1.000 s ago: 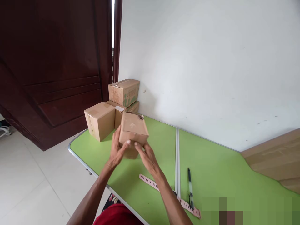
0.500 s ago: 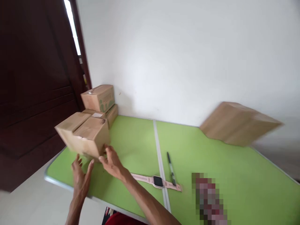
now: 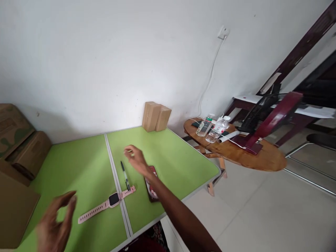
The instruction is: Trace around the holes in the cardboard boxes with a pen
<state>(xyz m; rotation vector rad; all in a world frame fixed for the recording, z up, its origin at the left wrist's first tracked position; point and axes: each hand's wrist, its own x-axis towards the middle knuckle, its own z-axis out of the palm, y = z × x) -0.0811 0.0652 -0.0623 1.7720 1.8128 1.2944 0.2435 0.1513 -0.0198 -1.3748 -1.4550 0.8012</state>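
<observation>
Cardboard box (image 3: 15,210) is seen at the lower left of the green table (image 3: 186,168), with the left hand (image 3: 54,227) just beside it and touch not clearly shown. The thumb and forefinger of this hand are bent towards each other, with a gap between them, and nothing is held. The right hand (image 3: 138,162) is held above the table, near the pen (image 3: 125,176); its fingers are loosely curled, and nothing is seen in them, but the hand is blurred and it cannot be told whether the tips meet.

The box walls look stiff, and it would best be gripped by two opposite sides; its weight cannot be judged. The watch (image 3: 113,200) is laid across the metal strip (image 3: 111,161); its band looks soft, so it would better be lifted by the hard case. The pen, light and easily rolled, rests with its lower end on the band. The phone (image 3: 149,189), partly covered by the right forearm, may be slippery and fragile, and should be held by its long edges.

Near the phone, the front edge of the table is close, so care is needed. More room is given between the pen and two small boxes (image 3: 151,117), which are placed by the wall
</observation>
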